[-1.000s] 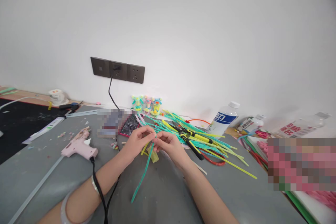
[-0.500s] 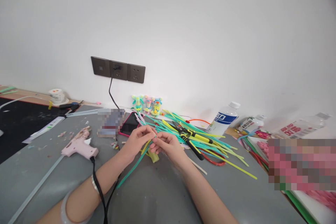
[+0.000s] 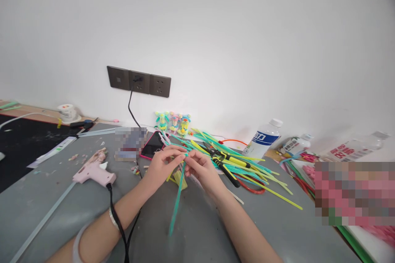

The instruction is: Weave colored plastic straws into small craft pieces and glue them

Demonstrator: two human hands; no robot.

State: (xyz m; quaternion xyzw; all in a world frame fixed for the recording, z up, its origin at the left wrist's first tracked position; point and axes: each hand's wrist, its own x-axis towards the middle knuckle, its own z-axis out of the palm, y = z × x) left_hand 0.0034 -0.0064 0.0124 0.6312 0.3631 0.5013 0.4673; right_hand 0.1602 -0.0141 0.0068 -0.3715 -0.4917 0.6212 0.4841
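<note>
My left hand [image 3: 161,167] and my right hand [image 3: 202,168] meet fingertip to fingertip above the grey table [image 3: 197,230]. Both pinch the top end of a teal pipe cleaner [image 3: 177,201], which hangs down towards me and a little to the left. A short yellow piece [image 3: 179,179] lies on the table just under the hands. Behind them spreads a pile of teal and yellow pipe cleaners [image 3: 247,170] with black and yellow pliers [image 3: 224,161] lying on top.
A pink glue gun [image 3: 94,170] lies at the left, its black cord crossing my left forearm. A phone [image 3: 152,145], three small pipe-cleaner figures [image 3: 173,123], a wall socket [image 3: 138,81] and water bottles [image 3: 262,138] stand behind. More craft material sits at the right edge.
The free end of the teal pipe cleaner swung from pointing left back to hanging nearly straight down. Both hands rose slightly and stayed pinched together at its top.
</note>
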